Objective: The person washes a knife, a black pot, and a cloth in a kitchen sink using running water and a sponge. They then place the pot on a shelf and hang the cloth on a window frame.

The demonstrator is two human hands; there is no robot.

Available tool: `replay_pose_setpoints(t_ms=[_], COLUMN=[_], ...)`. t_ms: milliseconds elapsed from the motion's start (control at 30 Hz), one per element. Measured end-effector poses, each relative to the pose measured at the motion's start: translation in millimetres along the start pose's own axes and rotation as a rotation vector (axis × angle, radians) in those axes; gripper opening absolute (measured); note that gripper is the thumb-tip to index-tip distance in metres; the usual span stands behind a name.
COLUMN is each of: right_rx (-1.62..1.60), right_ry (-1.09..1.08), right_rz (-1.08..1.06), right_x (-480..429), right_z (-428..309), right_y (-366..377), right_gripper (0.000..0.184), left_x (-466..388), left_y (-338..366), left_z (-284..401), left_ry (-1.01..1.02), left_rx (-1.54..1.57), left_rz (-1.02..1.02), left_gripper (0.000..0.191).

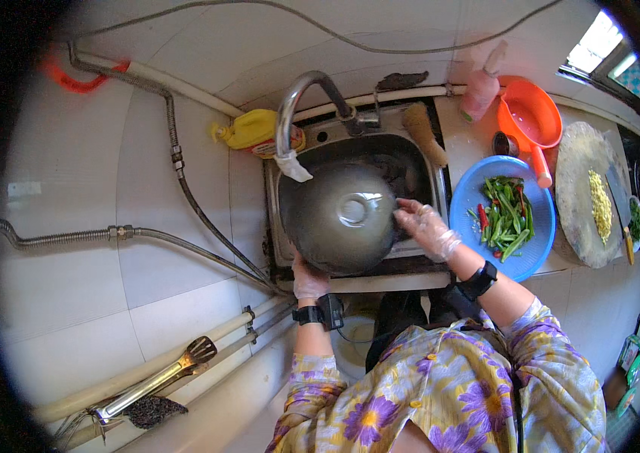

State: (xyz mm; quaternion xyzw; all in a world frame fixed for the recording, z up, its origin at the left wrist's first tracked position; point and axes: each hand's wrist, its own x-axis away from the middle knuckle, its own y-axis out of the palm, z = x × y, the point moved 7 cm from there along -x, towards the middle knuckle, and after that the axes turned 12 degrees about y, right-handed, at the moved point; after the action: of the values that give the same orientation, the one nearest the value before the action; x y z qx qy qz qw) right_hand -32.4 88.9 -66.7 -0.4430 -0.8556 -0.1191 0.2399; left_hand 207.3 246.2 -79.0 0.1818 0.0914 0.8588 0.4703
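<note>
Over the sink [441, 187] I hold a large round grey metal bowl [337, 226] with a small ringed circle in its middle. I cannot tell whether its inside or its underside faces up. My left hand [308, 277], in a clear plastic glove, grips the near left rim; its fingers are partly hidden by the bowl. At the right rim is my right hand [425, 226], gloved the same way, with its fingertips on the edge. The curved chrome faucet [303, 96] reaches over the bowl's far side, a white cloth-like piece [294, 167] around its spout.
Right of the sink stands a blue plastic basket [461, 221] with cut green and red peppers [504, 215]. Beyond it are an orange dipper [529, 113] and a round chopping board [575, 187] with chopped garlic [599, 206] and a knife [620, 209]. A yellow bottle [255, 130] leans behind the sink.
</note>
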Motion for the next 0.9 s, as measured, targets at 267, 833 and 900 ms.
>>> replay_pose_setpoints(t_ms=[267, 833, 900], right_rx=[0.074, -0.066, -0.261], right_ry=[-0.002, -0.019, 0.11], right_rz=[-0.041, 0.016, -0.058], right_x=[28.8, 138.6, 161.8], right_z=[8.7, 1.2, 8.9], right_y=[24.0, -22.7, -18.8], right_gripper=[0.051, 0.049, 0.062], left_x=[25.1, 137.0, 158.3], left_y=[-17.1, 139.8, 161.8], left_z=[-12.8, 102.1, 88.2], left_ry=[-0.116, 0.695, 0.87], left_rx=[-0.181, -1.332, -1.471], left_rz=[0.273, -0.251, -0.564], left_gripper=[0.049, 0.03, 0.023])
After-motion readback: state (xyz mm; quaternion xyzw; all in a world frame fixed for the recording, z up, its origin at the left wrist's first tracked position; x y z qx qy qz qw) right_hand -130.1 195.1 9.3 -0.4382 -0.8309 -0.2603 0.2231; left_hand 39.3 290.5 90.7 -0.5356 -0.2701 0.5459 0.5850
